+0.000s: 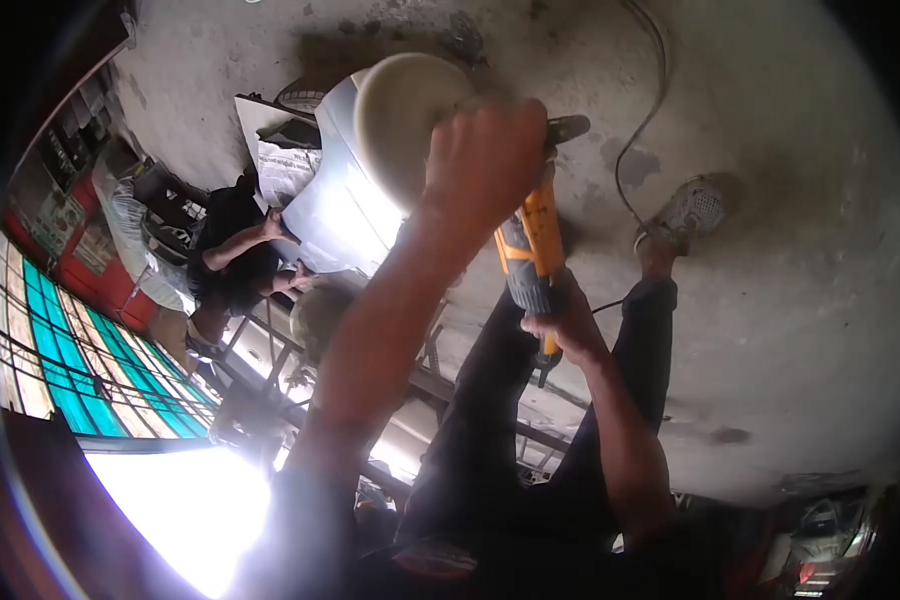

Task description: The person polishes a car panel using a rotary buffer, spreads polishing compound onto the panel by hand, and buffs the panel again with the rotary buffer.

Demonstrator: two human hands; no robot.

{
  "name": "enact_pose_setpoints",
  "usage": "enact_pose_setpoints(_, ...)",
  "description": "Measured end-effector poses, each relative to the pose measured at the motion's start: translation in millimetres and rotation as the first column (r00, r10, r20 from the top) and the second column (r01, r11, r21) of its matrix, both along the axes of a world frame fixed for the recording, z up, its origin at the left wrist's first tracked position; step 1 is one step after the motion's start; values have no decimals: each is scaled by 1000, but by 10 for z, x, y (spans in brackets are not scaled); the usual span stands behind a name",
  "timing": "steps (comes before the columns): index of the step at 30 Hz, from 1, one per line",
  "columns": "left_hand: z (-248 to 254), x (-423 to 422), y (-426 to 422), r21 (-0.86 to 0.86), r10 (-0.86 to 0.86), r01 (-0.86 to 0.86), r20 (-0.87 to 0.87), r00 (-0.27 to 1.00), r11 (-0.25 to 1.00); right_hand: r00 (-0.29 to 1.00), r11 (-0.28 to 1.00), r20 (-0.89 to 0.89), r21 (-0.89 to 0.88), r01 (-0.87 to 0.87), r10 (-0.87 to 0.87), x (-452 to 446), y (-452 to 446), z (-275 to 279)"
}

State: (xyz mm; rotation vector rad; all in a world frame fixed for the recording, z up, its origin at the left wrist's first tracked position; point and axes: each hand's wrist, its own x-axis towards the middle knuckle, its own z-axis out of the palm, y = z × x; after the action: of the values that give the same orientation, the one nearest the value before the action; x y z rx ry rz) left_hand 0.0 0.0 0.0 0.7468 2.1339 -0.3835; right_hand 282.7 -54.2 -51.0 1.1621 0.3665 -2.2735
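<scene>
Polisher (542, 230), with an orange body and a dark ribbed collar (532, 295), is held in both hands near the middle of the view, above a grey floor (790, 300). Its big round off-white pad (398, 130) overlaps one side of a shiny, pale panel (335, 205); whether the two touch cannot be told from this angle. The left hand (490, 150) is closed in a fist around the dark side handle (572, 128) at the front, just beside the pad, and the end of that handle sticks out past the fingers. The right hand (570, 325) is wrapped around the rear of the body, with an orange end poking out below it. Across the panel, another person (235, 220) in dark clothes has one hand (273, 225) at its edge and the other hand (298, 276) close to its lower corner. Newspaper (288, 170) lies beside the panel. On the floor, a grey cable (625, 150) curves down to near a foot in a light sandal (695, 208). To the left are teal and cream stripes (80, 340) behind dark bars, with a glaring white patch (180, 500) below them.
</scene>
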Motion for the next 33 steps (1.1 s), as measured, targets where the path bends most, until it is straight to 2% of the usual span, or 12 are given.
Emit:
enact_pose_setpoints(2, -43, -70, 2, 66, -38, 40, -27, 999, 997, 1000, 1000, -20, 5, -6, 6, -61, 14, -114)
enact_pose_setpoints(5, 80, 120, -154, 168, -42, 49, -45, 998, 985, 1000, 999, -7, 24, -28, 28, 106, 19, 121)
enact_pose_setpoints(6, 166, 191, -197, 156, -25, 31, -43, 999, 987, 996, 996, 25, -16, -82, 83, 165, 36, 249)
enact_pose_setpoints(7, 259, 283, -234, 148, -7, 12, -35, 999, 989, 999, 999, 25, 36, -29, 28, 287, -40, 366)
enact_pose_setpoints(11, 515, 545, -337, 44, 31, -32, 19, 999, 999, 988, 988, 12, -4, -153, 153, 664, -169, 620)
enact_pose_setpoints(13, 575, 605, -375, -4, 22, -22, 41, 999, 1000, 991, 991, 6, -21, -131, 131, 669, -148, 747)
enact_pose_setpoints(17, 582, 579, -345, -74, 62, -56, 79, 995, 996, 980, 980, -2, -27, -199, 199, 705, -215, 647)
enact_pose_setpoints(21, 313, 335, -173, 2, -13, 13, 10, 1000, 1000, 999, 999, 15, -1, -37, 37, 294, -97, 383)
enact_pose_setpoints(23, 130, 202, -84, 67, -59, 58, 0, 998, 996, 1000, 996, 3, -86, -2, 2, 170, -109, 111)
enact_pose_setpoints(25, 11, 118, -6, 94, -84, 85, -10, 996, 992, 995, 995, -36, -31, 91, -92, 38, -107, 2)
enact_pose_setpoints(28, -59, 136, 48, 49, -108, 108, -4, 994, 993, 994, 992, -41, -78, 102, -105, 35, -104, 19)
enact_pose_setpoints(33, 139, 404, -43, -33, -133, 136, 82, 988, 990, 991, 968, 67, -217, 130, -118, 383, -194, 461)
